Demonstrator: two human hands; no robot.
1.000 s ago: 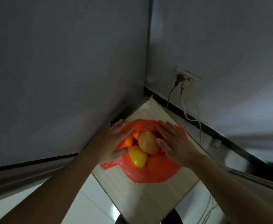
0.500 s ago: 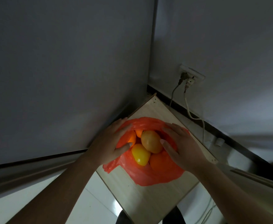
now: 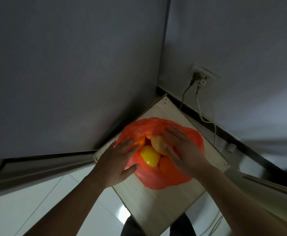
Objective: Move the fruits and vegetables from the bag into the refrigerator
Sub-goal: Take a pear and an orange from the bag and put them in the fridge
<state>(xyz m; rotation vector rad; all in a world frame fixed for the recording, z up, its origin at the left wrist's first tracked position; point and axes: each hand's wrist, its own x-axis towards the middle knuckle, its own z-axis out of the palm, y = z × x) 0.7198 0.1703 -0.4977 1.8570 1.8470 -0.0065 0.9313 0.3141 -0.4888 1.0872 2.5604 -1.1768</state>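
An orange plastic bag [image 3: 163,179] lies open on a small wooden table [image 3: 165,206]. Inside it I see a yellow fruit [image 3: 150,156], a brownish-yellow round fruit [image 3: 158,143] behind it, and orange pieces [image 3: 142,142] at the left. My left hand [image 3: 118,162] rests flat on the bag's left edge, fingers spread. My right hand [image 3: 183,150] lies over the bag's right side, its fingers against the brownish-yellow fruit without closing around it. The grey refrigerator door [image 3: 63,74] stands shut to the left of the table.
A wall socket [image 3: 204,76] with two plugged cables [image 3: 202,113] is on the right wall behind the table. White floor tiles [image 3: 37,201] lie below at the left. A dark skirting runs along the right wall.
Both hands have shifted slightly on the bag, the left one flattening on its left edge and the right one sliding onto the brownish-yellow fruit. The bag's rim is spread wider at the back.
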